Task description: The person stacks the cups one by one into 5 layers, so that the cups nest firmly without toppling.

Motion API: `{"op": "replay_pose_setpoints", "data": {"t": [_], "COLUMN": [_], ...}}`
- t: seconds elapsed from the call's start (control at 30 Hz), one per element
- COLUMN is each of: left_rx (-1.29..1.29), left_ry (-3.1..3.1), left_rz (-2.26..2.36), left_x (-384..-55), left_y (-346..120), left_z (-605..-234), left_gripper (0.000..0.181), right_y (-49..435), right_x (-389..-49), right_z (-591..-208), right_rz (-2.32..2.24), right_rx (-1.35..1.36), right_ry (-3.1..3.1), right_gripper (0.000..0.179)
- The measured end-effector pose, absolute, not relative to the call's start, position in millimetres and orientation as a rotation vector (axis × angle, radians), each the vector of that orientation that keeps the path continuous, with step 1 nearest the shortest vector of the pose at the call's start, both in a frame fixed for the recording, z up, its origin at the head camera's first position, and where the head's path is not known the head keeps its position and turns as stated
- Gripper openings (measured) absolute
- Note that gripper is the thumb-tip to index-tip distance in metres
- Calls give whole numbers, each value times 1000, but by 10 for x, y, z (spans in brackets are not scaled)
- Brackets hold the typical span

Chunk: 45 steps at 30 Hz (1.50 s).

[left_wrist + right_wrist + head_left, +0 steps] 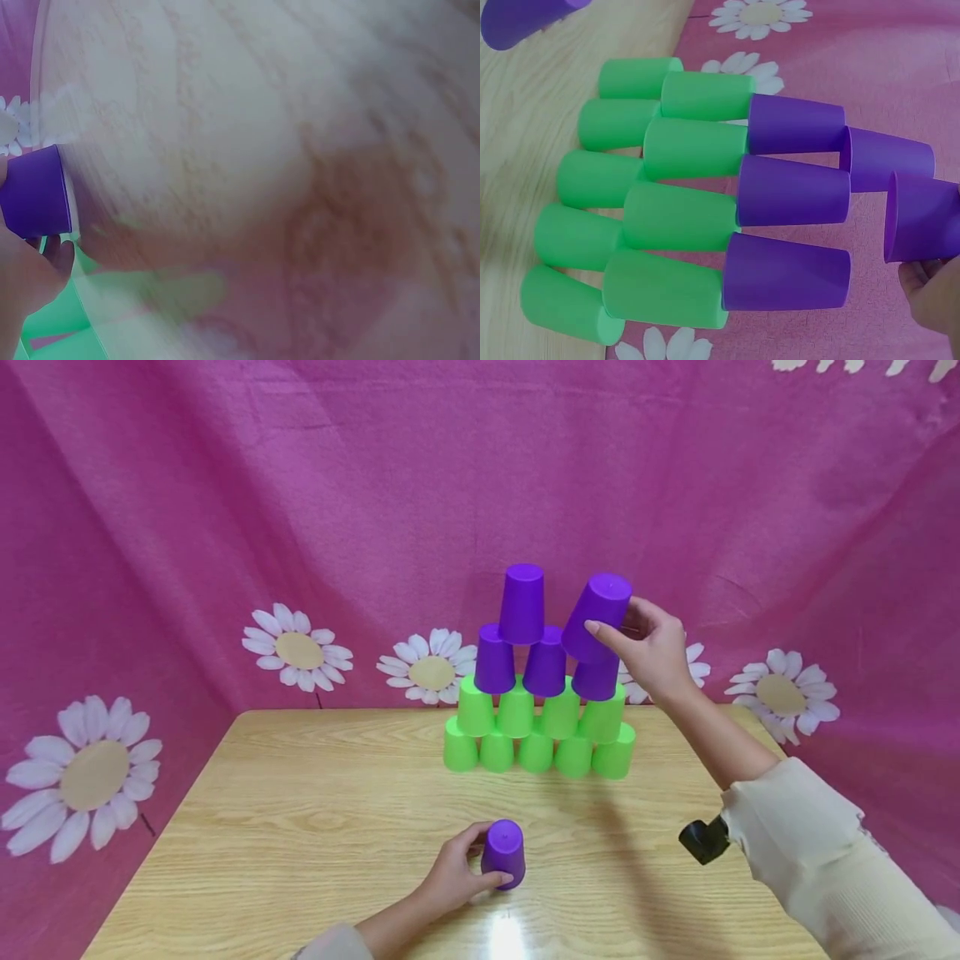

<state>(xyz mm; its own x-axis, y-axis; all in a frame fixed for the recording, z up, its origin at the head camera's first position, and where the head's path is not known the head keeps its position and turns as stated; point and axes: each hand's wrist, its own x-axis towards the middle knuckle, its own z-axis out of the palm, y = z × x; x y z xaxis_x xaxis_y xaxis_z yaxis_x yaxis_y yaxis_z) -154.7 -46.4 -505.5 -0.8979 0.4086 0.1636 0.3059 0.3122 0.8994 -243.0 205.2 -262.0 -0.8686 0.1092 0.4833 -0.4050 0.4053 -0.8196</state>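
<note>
My right hand [654, 647] grips an upside-down purple cup [597, 617] between thumb and fingers, tilted, over the right end of a cup pyramid. In the right wrist view this cup [928, 217] shows a gap above the purple row [793, 189]. That row has three upside-down purple cups, with one more purple cup [522, 604] on top at the left. Beneath are two rows of upside-down green cups [536, 752]. Low on the table, my left hand [452, 870] holds another upside-down purple cup [504, 852], thumb in front; the left wrist view catches this cup [36, 191] at its left edge.
The pyramid stands toward the back of a wooden table [315, 810]. Behind hangs a pink cloth [375, 510] printed with white daisies. A black wrist device [705, 841] sticks out by the right sleeve [802, 827]. Much of the left wrist view is blurred.
</note>
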Motion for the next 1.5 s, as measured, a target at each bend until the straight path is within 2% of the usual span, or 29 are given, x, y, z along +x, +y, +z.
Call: {"op": "replay_pose_setpoints", "data": {"t": [0.67,1.5], "left_rx": [719,678], "left_ry": [2471,2470], "left_rz": [1638,1613], "left_x": [-1553,-1535], "left_y": [-471,-471], "left_z": [-5082,-5070], "left_gripper": [61,59], "right_y": [2012,2020], "right_x": [-2716,-2900], "right_z": [-2518,-2666], "right_rz": [1411,1423], "right_rx": [110,81], "right_ry": [-2253,-2326], "right_gripper": [48,50]}}
